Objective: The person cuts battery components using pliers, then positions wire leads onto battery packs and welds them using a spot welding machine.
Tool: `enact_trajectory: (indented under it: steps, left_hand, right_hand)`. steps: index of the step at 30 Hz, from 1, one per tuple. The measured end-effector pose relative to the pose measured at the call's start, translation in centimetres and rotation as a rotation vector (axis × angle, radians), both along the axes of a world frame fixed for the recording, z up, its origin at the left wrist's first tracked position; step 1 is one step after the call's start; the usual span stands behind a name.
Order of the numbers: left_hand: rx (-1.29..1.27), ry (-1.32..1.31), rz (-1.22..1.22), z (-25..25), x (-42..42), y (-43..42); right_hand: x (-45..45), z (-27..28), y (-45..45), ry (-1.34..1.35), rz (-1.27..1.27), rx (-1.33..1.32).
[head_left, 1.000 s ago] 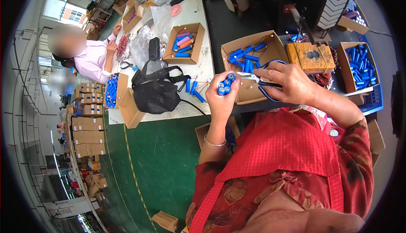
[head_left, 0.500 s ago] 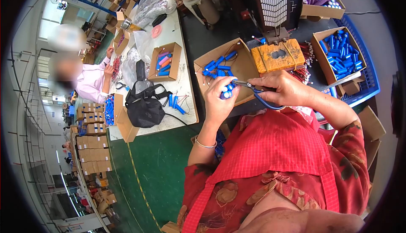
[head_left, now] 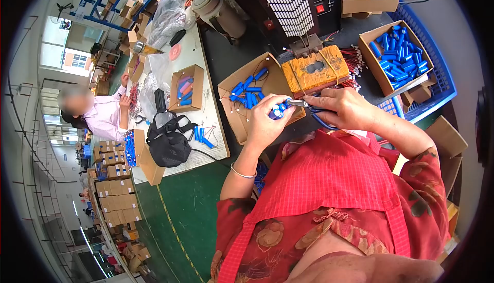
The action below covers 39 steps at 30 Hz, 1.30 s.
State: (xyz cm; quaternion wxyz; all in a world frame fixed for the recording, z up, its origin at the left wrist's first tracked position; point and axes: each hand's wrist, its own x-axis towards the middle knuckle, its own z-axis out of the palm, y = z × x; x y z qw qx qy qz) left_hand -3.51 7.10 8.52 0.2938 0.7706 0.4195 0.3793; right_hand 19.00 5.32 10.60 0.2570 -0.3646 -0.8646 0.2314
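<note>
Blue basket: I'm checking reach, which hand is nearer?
Right. In the picture, the right hand, with scissors, is left of the blue basket; the left hand, with blue cells, is farther left.

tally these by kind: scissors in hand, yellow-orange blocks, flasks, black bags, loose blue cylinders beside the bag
Scissors in the right hand: 1
Yellow-orange block: 1
Flask: 1
Black bag: 1
Loose blue cylinders: 3
Total: 7

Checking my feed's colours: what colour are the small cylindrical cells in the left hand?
The small cells are blue with pale ends; see the head view.
</note>
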Motion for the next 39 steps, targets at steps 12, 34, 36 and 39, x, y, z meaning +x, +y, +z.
enact_trajectory:
  steps: [12, 34, 36, 39]
  left_hand:
    - [-0.279, -0.249, 0.035, -1.8, 0.9, -0.4]
    - [-0.658, -0.797, 0.071, -2.4, 2.5, -0.5]
    - [-0.634, -0.793, 0.111, -2.3, 2.2, -0.8]
    - [-0.623, -0.802, 0.189, -2.5, 1.6, -1.1]
  right_hand:
    - [-0.7, -4.3, -0.2, 0.684, 0.013, -0.751]
    - [17.3, -1.7, 11.9, -0.162, -0.556, 0.143]
    - [17.0, -1.9, 15.3, -0.385, -0.541, 0.174]
    - [16.3, -2.2, 19.0, -0.747, -0.449, 0.011]
